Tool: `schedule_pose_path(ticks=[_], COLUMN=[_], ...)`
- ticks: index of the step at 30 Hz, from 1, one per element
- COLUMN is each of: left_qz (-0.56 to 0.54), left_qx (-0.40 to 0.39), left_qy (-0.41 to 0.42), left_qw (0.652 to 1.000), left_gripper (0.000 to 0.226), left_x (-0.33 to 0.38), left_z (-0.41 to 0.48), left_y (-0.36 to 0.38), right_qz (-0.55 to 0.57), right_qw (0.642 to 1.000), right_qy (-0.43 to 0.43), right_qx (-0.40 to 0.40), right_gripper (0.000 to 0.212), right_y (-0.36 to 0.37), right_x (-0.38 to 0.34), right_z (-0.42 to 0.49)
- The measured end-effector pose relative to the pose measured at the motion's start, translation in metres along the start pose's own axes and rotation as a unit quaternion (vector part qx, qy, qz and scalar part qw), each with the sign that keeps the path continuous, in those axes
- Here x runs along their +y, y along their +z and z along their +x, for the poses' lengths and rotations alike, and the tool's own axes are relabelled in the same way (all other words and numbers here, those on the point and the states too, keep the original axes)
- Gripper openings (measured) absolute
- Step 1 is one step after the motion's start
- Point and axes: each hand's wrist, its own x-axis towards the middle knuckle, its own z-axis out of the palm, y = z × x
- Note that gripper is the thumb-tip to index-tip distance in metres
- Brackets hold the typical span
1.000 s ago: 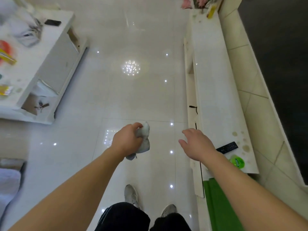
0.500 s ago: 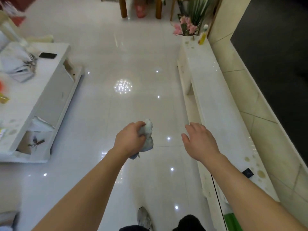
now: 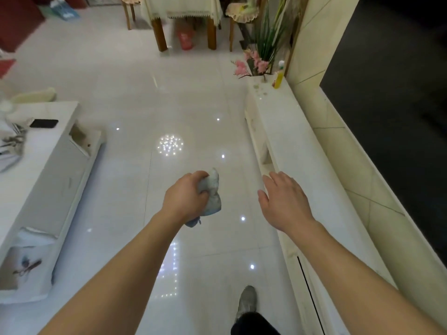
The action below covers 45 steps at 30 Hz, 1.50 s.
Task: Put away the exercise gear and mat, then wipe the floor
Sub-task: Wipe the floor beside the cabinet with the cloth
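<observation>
While the left hand (image 3: 186, 197) grips a wadded cloth (image 3: 212, 192) near mid-frame, the right hand (image 3: 285, 201) holds nothing, palm down, fingers straight and slightly spread. The hands are apart, with a gap of bare floor (image 3: 145, 93) showing between them.

Cloth: pale grey-white, bluish toward the lower end, crumpled into a lumpy bundle. The left fingers and thumb curl round its middle. Its long axis runs roughly up-down in the frame. A pointed top end pokes out past the fingers, away from the person. A short blue tail hangs out below the hand, toward the person. It is held in the air over the glossy white tiles, between the white coffee table (image 3: 36, 153) on the left and the long white low cabinet (image 3: 290, 146) on the right, nearer the cabinet.

The right hand sits over the cabinet's front edge; contact cannot be told.

A black phone (image 3: 44, 123) lies on the coffee table. At the cabinet's far end are pink flowers (image 3: 251, 62) and a yellow bottle (image 3: 278, 78). One grey shoe (image 3: 247, 298) shows on the floor at the bottom. A wooden dining table (image 3: 160, 35) with a cream cloth stands at the far end.
</observation>
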Motion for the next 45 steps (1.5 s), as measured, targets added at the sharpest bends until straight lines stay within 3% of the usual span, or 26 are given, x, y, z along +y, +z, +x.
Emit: schedule_pose_path(ticks=[11,25,34,45], left_qz=[-0.007,-0.019,-0.012,-0.004], left_qx=[0.007,-0.07,-0.071,-0.076], left_qy=[-0.008,0.055,0.073,0.097], left_qw=[1.0,0.996,0.995,0.992], left_gripper=[0.038,0.037,0.04,0.038], left_x=[-0.002,-0.028,0.003,0.057], left_z=[0.162,0.372,0.505,0.645], left_y=[-0.019,-0.038,-0.018,-0.017], right_qz=[-0.006,0.004,0.017,0.011], right_qw=[1.0,0.993,0.992,0.987], right_qy=[-0.01,0.108,0.112,0.148], right_qx=[-0.023,-0.045,-0.062,-0.068], right_gripper=[0.045,0.054,0.044,0.051], right_y=[0.001,0.03,0.029,0.006], right_x=[0.02,0.016,0.076,0.145], right_z=[0.174,0.336,0.454,0.568])
